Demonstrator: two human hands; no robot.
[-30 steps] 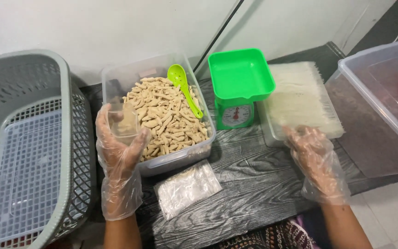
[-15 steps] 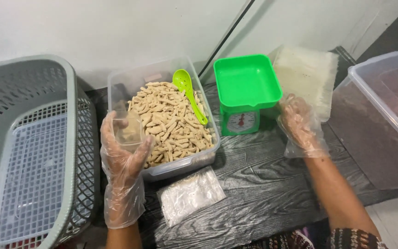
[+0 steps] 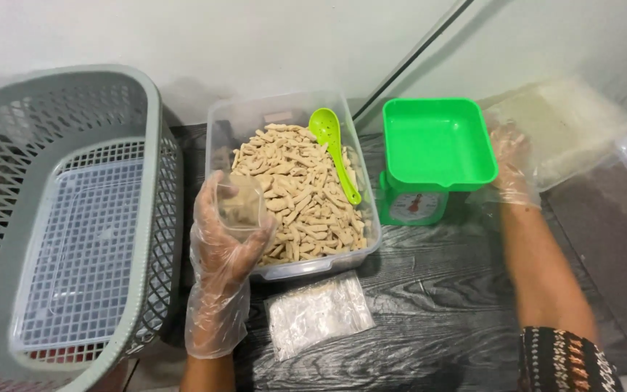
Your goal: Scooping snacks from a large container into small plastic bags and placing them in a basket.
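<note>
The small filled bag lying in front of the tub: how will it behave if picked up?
The filled bag looks like thin clear film, so probably floppy and sagging. It lies flat and seems light. Its glossy surface may slip against the gloved left hand.

Left grip cupped, right outstretched

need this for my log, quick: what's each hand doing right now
Left hand: closed around a small clear bag, held over the snack tub.
Right hand: fingers spread, open, resting on the stack of clear bags.
</note>
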